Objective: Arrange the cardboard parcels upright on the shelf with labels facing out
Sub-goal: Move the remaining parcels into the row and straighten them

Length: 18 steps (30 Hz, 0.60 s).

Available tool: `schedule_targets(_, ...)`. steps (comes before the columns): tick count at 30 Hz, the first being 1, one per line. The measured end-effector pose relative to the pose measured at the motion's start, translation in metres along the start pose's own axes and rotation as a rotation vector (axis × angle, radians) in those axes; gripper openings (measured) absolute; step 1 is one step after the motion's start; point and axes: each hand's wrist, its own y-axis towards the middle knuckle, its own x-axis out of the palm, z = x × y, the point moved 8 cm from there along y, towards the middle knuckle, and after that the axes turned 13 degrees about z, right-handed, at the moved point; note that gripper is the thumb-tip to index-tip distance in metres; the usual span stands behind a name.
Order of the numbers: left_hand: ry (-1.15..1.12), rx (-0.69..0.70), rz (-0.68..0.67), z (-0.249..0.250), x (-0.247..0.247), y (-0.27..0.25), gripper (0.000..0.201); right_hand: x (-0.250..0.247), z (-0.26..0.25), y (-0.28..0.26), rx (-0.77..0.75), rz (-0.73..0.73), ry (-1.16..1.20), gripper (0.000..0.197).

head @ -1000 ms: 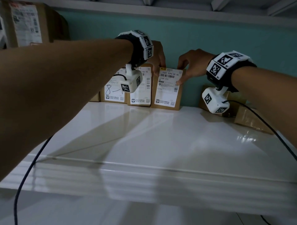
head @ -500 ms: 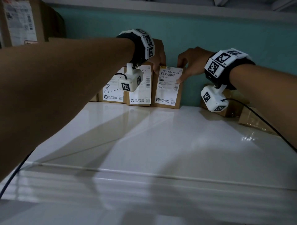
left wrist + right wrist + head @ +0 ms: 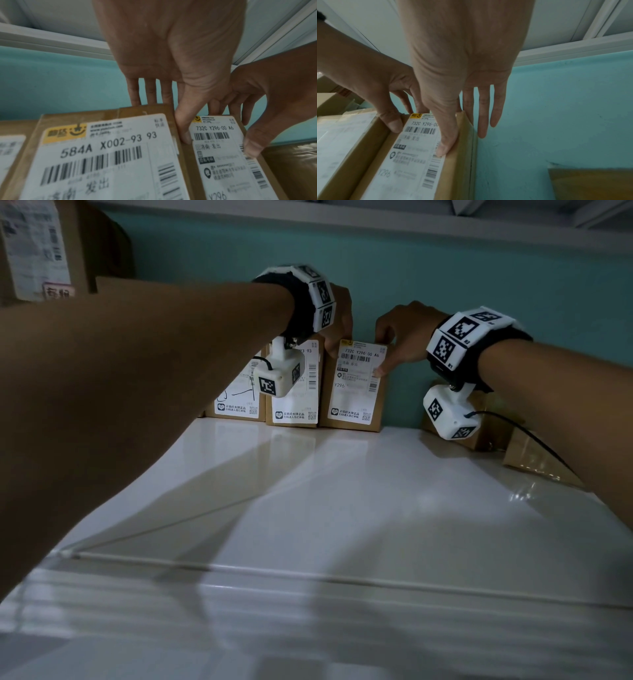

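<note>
Three cardboard parcels stand upright at the back of the white shelf (image 3: 342, 508), labels facing out. The rightmost one, the 732C parcel (image 3: 354, 392) (image 3: 223, 162) (image 3: 412, 155), stands against the 584A parcel (image 3: 296, 392) (image 3: 102, 155). My left hand (image 3: 334, 347) (image 3: 178, 121) (image 3: 392, 119) pinches its top left corner, thumb on the front, fingers behind the top edge. My right hand (image 3: 387, 357) (image 3: 464, 135) (image 3: 254, 135) pinches its top right corner, thumb on the label, fingers over the top and down the right side. A third parcel (image 3: 239, 402), with a pen mark, stands furthest left.
The teal wall (image 3: 445, 268) is right behind the row. Brown parcels (image 3: 534, 453) (image 3: 590, 182) lie flat on the shelf to the right, under my right wrist. A large labelled box (image 3: 41, 251) sits at the upper left. A thin white strip (image 3: 308, 577) crosses the shelf front.
Both hands stay at the 732C parcel's top corners and the parcel stays upright; only the head view has shifted slightly.
</note>
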Motion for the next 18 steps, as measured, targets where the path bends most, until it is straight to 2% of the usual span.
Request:
schedule_targets(6,0.063,-0.032,-0.027,0.003,0.000,-0.010,0.036,0.000,-0.001,-0.003,0.003,-0.032,-0.010,0.063)
schedule_targets(9,0.111,-0.037,-0.032,0.010,-0.007,-0.016,0.043,-0.007,0.003,-0.012,0.024,-0.058,0.015,0.074)
schedule_targets(12,0.177,-0.043,-0.025,0.018,-0.011,-0.017,0.041,-0.025,0.016,-0.022,0.063,-0.050,0.039,0.081)
schedule_targets(18,0.279,-0.039,0.035,0.042,-0.026,-0.016,0.043,-0.064,0.060,-0.051,0.133,-0.036,-0.043,0.076)
